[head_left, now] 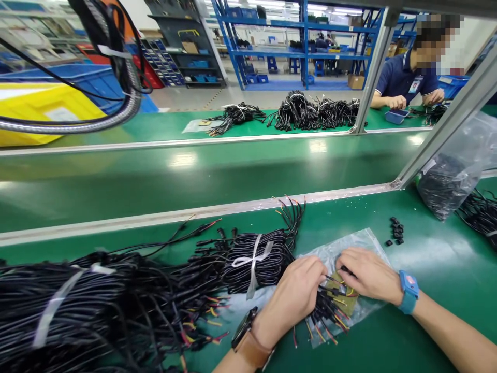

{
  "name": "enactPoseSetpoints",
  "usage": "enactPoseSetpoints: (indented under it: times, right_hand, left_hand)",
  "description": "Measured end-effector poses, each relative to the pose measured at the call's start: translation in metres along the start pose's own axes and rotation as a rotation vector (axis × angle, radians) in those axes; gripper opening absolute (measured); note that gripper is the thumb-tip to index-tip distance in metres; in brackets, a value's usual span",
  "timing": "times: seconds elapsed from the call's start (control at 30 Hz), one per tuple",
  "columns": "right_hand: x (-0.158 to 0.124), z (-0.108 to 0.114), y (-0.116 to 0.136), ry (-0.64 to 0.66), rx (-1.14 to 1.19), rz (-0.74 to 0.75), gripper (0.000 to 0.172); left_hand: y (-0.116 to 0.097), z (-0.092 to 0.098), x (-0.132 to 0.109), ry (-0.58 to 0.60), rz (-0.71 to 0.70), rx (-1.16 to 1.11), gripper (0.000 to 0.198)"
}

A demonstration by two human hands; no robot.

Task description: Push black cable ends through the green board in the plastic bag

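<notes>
My left hand [301, 287], with a watch on its wrist, pinches a black cable near its end. My right hand [365, 272], wearing a blue wristband, is closed around a small black piece, perhaps a cap, at the cable's end; the fingers partly hide it. Below both hands lie several cable ends [328, 308] with red, yellow and black wires. They rest over a clear plastic bag [368, 241] holding a yellowish sheet [351, 305]. Left of my left hand sits a cable bundle [254, 261] tied with white ribbon.
A large tied cable pile [58, 305] fills the lower left. Small black caps [396, 230] lie at the right, near a clear bag of black parts [450, 178]. A metal frame post [446, 111] rises there. Across the green conveyor [217, 176], a co-worker [407, 77] handles cables.
</notes>
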State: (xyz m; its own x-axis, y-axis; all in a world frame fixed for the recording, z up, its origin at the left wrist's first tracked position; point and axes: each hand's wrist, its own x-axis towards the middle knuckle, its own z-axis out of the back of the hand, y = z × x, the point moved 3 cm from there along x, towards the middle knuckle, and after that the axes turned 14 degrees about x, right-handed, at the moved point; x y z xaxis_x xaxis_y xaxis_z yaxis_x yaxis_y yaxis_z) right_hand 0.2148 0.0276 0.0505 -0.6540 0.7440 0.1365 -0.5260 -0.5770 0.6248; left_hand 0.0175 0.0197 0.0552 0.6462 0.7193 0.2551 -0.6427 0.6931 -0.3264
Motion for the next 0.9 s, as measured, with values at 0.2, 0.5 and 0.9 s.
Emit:
enactPoseSetpoints:
  times: [0.2,0.5,0.9]
  right_hand:
    - [0.007,-0.004,-0.01,-0.144,-0.01,-0.012,0.011]
    - [0.0,0.006,-0.007,-0.229,0.008,0.04,0.017]
    - [0.0,-0.004,-0.004,-0.172,0.036,0.044,0.021]
  left_hand:
    - [-0.005,-0.008,0.003,-0.063,0.082,0.19,0.02]
    - [-0.001,-0.004,0.006,0.134,0.05,0.326,0.016]
    - [0.0,-0.003,0.014,0.199,-0.032,0.387,0.02]
